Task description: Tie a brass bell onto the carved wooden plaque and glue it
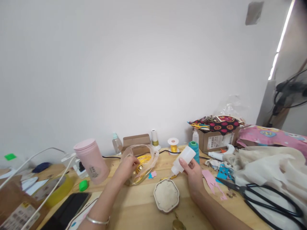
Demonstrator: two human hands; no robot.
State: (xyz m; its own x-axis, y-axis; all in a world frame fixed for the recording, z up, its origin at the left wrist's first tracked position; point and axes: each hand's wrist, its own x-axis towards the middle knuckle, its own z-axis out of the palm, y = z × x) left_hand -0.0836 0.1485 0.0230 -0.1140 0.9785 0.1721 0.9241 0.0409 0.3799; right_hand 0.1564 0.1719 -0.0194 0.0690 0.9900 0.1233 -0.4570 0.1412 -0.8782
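Note:
My right hand (193, 174) is wrapped round a white squeeze bottle (187, 158), which is tilted with its nozzle down and left. Below that nozzle, a cream scalloped piece (166, 195) with a raised rim lies on the wooden table (134, 207). My left hand (128, 167) is at the left side of a clear plastic bag (153, 156) with yellow cord (144, 159) inside. Its fingers are pressed together, and what they hold is hidden. A small brass-coloured item (177, 224) lies below the scalloped piece.
A pink tumbler (92, 161) and a black phone (67, 210) are on the left. Behind stand a yellow spool (173, 146) and a teal thread cone (194, 151). Black scissors (268, 199), white cloth (261, 166) and a full cardboard box (217, 140) occupy the right.

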